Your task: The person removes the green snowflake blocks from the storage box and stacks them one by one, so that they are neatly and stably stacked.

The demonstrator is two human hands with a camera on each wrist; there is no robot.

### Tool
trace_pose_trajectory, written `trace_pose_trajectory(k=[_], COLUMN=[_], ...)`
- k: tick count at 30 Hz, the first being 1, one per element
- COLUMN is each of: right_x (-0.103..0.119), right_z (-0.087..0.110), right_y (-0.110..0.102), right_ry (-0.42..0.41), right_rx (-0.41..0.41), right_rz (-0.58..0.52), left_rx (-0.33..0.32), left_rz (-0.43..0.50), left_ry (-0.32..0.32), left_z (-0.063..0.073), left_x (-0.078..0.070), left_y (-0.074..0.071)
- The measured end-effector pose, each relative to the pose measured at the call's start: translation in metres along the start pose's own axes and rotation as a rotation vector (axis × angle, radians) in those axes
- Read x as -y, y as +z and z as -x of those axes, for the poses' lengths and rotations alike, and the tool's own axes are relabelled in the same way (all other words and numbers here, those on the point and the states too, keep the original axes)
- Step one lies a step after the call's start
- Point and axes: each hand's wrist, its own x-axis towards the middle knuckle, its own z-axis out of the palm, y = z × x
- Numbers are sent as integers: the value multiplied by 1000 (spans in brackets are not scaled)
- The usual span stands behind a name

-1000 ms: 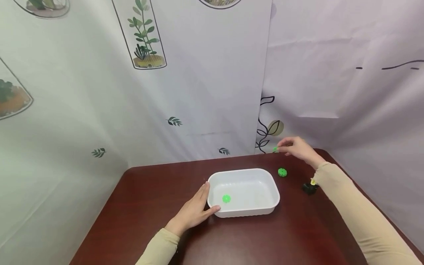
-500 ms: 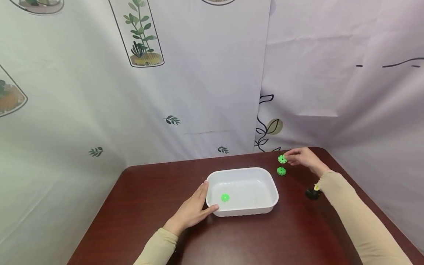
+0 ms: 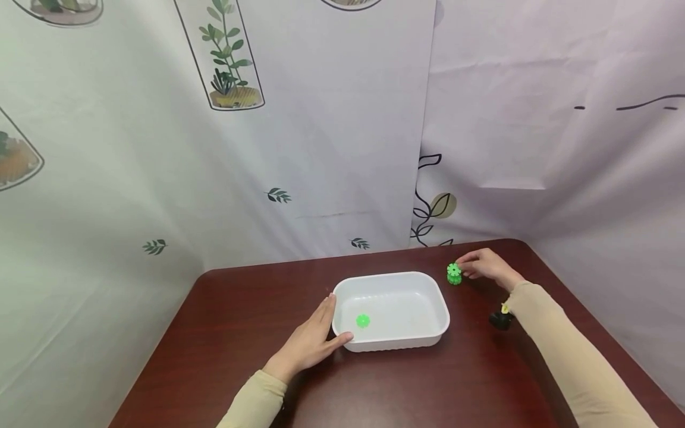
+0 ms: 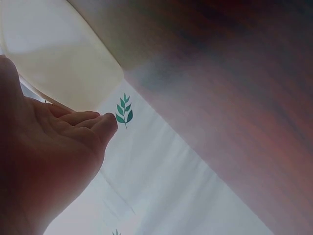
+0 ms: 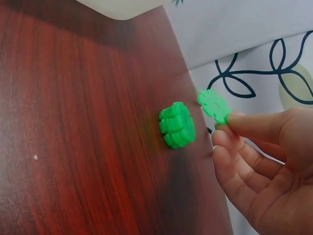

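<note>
Between thumb and forefinger my right hand (image 3: 488, 266) pinches a thin green flower-shaped disc (image 5: 213, 105), tilted, by its edge. Close beside it in the right wrist view, a stack of similar green discs (image 5: 177, 126) stands on the table; in the head view the held disc overlaps the top of this stack. My left hand (image 3: 309, 340) lies against the left end of a white rectangular tray (image 3: 396, 344), its fingers straight along the side and its thumb at the near rim. One green disc (image 3: 363, 321) lies flat inside the tray, towards the left.
The dark red-brown table (image 3: 241, 333) ends at a patterned fabric backdrop (image 3: 342, 148) just behind the stack. A small black object (image 3: 500, 321) with a yellow part shows beneath the right sleeve (image 3: 567, 345).
My right hand has come down and slightly forward from the table's far edge, carrying the green disc to the top of the stack. The left hand and tray stay together in place.
</note>
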Motion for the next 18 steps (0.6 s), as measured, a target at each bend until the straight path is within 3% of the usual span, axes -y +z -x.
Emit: trace_pose_trajectory(k=[18], right_x=[-7], right_z=[-2], right_y=[3], right_ry=[42], right_rx=[40], right_rz=[2], left_rx=[14], left_rz=[4], left_ry=[-10], left_z=[0], left_x=[0], left_y=[0])
